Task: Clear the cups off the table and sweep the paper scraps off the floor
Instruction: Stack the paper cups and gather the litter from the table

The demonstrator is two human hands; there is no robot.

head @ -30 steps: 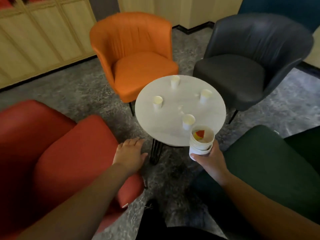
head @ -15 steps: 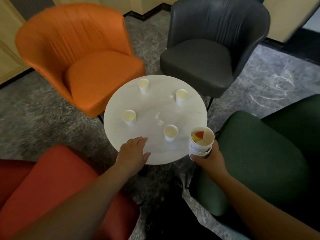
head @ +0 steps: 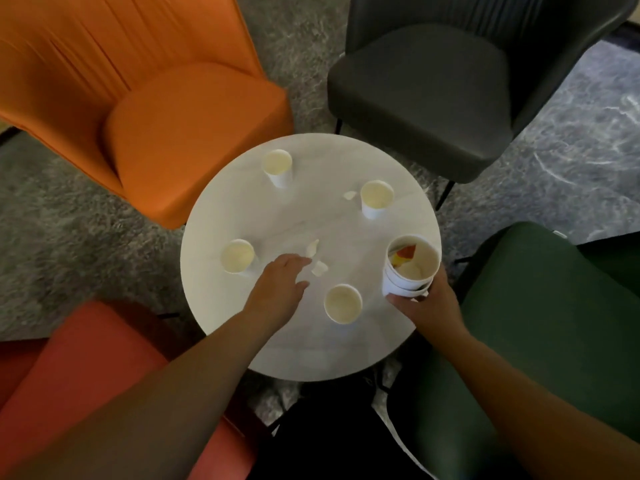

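Note:
A round white table (head: 298, 348) carries several single white paper cups: one at the back left (head: 277, 168), one at the back right (head: 376, 199), one at the left (head: 237, 256) and one near the front (head: 343, 304). My right hand (head: 426, 303) grips a stack of nested cups (head: 410, 266) with red and yellow scraps inside, over the table's right edge. My left hand (head: 280, 289) hovers over the table with relaxed fingers, holding nothing, its fingertips close to small white paper scraps (head: 318, 268). Another scrap (head: 349, 195) lies by the back right cup.
Four armchairs ring the table: orange (head: 180, 133) at the back left, dark grey (head: 433, 91) at the back right, green (head: 540, 323) at the right, red (head: 86, 375) at the front left. Grey patterned carpet (head: 69, 237) shows between them.
The view has closed in on the table. My left hand has moved from the table's near edge to its middle, beside the scraps. My right hand has brought the cup stack over the right edge.

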